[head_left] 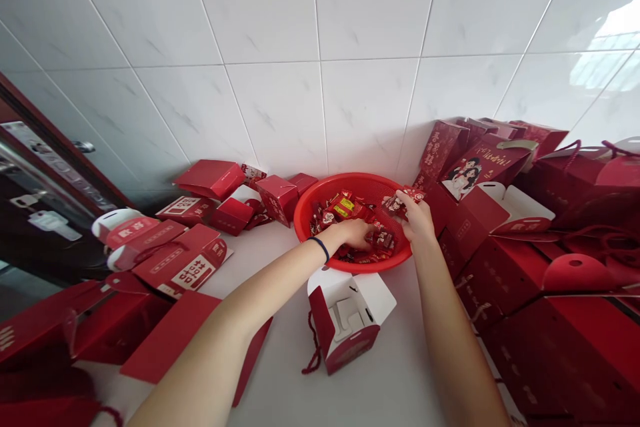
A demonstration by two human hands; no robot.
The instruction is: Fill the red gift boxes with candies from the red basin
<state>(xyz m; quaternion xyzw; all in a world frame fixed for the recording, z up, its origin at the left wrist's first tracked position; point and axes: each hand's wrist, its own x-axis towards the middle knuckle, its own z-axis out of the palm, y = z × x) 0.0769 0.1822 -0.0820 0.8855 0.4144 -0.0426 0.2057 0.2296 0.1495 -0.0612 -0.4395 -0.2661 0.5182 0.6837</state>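
Note:
A red plastic basket stands against the tiled wall, with many red-wrapped sweets in it. My left hand reaches into the basket, its fingers down among the sweets; whether they grip one is hidden. Over the basket's right rim, my right hand is closed on red patterned packets. In front of the basket, an open red box with a white inside and a dark red cord sits on the table, a white piece showing within it.
Red boxes lie in a loose group on the left side of the table. More boxes, some with cord handles, are stacked on the right. White tiles rise behind, and a dark door is at far left.

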